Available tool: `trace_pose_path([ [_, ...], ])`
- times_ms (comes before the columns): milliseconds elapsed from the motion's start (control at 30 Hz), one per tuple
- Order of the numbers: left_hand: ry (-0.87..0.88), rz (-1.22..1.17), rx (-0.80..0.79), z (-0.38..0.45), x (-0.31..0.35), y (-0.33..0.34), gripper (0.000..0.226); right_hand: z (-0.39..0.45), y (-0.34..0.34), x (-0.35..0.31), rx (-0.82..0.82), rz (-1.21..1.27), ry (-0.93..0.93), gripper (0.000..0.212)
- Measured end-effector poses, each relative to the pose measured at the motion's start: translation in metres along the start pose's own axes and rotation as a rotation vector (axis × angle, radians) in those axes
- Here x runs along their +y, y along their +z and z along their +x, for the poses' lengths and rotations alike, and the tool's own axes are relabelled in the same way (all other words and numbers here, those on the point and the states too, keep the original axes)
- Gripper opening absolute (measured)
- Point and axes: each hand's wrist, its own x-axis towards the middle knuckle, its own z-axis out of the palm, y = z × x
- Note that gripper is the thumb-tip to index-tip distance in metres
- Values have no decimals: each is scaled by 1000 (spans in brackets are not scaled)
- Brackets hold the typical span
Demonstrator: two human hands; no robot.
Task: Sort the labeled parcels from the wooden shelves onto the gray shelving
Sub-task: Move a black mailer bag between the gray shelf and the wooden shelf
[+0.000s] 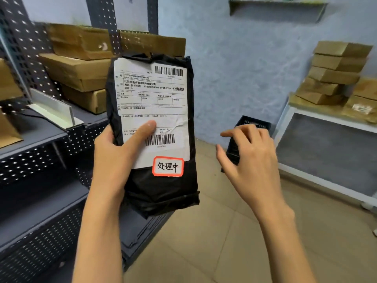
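I see my left hand [114, 158] holding a black poly-bag parcel [155, 127] upright in mid-air, in front of the gray shelving [40, 131]. Thumb lies flat across the white shipping label [153, 111], just left of the lower barcode; the other fingers are behind the bag, hidden. Below the label sits a red-bordered sticker [168, 166] with handwritten characters 处理中. Top edge of the bag is crumpled, bottom edge folded.

My right hand [251, 160] is free, just to the right of the parcel and not touching it. Its fingers are spread and loosely bent, holding nothing.

Gray shelving on the left: perforated uprights and back panels, several levels. A stack of flat cardboard boxes [81, 72] rests on the upper level behind the parcel. A white L-shaped divider [55, 111] stands on the shelf just left of that stack. More brown cardboard pieces at the far left edge, cut off by the frame.

On the right, a white-framed shelf [318, 117] with a wooden top carries a tilted stack of small cardboard boxes [336, 72] and more brown parcels [363, 103] beside it. A black plastic crate [253, 123] stands on the tiled floor [214, 242] behind my right hand. Blue wall [244, 68] at the back.
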Motion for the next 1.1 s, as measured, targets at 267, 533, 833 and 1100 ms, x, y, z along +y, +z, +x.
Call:
trace_pose_path([
  [267, 43, 49, 227, 50, -13, 51, 25, 75, 74, 58, -24, 202, -137, 26],
  [533, 110, 60, 380, 131, -42, 63, 25, 139, 163, 67, -47, 325, -211, 28],
  [833, 164, -22, 420, 275, -55, 55, 24, 257, 270, 42, -12, 393, -323, 24],
  [1100, 273, 5, 517, 379, -16, 38, 31, 358, 337, -7, 48, 578, -369, 21],
])
